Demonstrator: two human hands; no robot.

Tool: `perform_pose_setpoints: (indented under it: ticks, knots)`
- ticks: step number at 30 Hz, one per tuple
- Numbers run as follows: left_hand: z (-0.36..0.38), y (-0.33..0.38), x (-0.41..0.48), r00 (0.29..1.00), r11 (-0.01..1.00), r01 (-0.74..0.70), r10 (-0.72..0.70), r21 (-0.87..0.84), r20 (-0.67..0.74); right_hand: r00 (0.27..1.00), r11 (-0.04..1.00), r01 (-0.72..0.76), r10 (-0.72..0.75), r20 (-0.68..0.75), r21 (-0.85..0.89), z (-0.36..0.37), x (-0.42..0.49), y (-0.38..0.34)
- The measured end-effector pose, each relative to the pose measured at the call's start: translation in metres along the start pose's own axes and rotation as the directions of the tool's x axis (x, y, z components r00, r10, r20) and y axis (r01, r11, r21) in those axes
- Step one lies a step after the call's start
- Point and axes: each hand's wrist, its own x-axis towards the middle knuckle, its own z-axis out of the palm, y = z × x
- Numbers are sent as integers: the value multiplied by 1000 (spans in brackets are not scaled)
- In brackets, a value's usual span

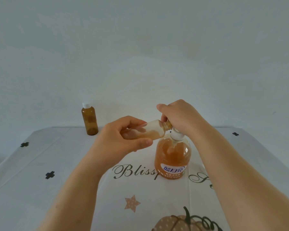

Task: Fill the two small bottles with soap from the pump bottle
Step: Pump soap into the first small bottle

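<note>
Okay, head cam feed on my end: L hand (123,135) is up mid-frame, fingers and thumb wrapped round a small uncapped amber plastic bottle (154,130). Bottle's tipped nearly flat, base to the left, open neck pointing right, w/ the threaded mouth right at the nozzle of the white plastic pump head (175,134). Can't tell if mouth and nozzle actually touch, since the R hand covers that spot. Inside looks smeared w/ a pale orange film; how full, can't say.

R hand (182,115) sits on top of the pump, fingers curled down over it, thumb sticking out to the left. Clamped on the pump top, as far as I can see.

Below it, the round clear pump bottle of orange soap (173,157) stands upright on the table, blue-and-white label facing me, soap level up near the shoulder.

Far left, at the table's back edge by the wall: a small brown plastic bottle w/ white cap (90,120), upright, cap on, well apart from both hands.

Table's got a white printed tablecloth (57,164): black clover marks, dark script lettering partly hidden by the pump bottle, a dotted pink star (132,203) nearer me, a dotted pumpkin print (178,222) at the bottom edge. Plain pale wall (140,47) behind.
</note>
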Motion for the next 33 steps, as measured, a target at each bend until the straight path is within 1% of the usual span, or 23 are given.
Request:
perform_pose_setpoints:
  ticks: [8, 13, 16, 23, 28, 30, 33]
  knots:
    - [0, 3, -1, 1000, 1000, -6, 6, -1, -3, 999, 999, -37, 37, -27, -3, 1, -1, -2]
    - [3, 8, -4, 999, 997, -21, 19, -76, -30, 995, 994, -52, 44, -90, -91, -8, 0, -10]
    - [3, 8, -6, 999, 995, -29, 26, -98, -34, 996, 991, -58, 50, -72, -118, -11, 0, -14]
    - [2, 9, -5, 999, 994, -23, 20, -108, -30, 998, 992, -54, 48, -51, -118, -7, -1, -12]
    - [2, 6, -3, 1000, 995, -7, 5, -96, -25, 997, 993, -19, 11, -71, -116, -7, -1, -11]
    - [0, 4, -3, 1000, 998, 0, 0, -56, -15, 995, 994, 4, -16, -101, -113, -3, -1, -7]
    - [-1, 2, -1, 1000, 1000, 13, -13, -23, -2, 993, 996, 6, -16, -116, -87, 3, 1, -1]
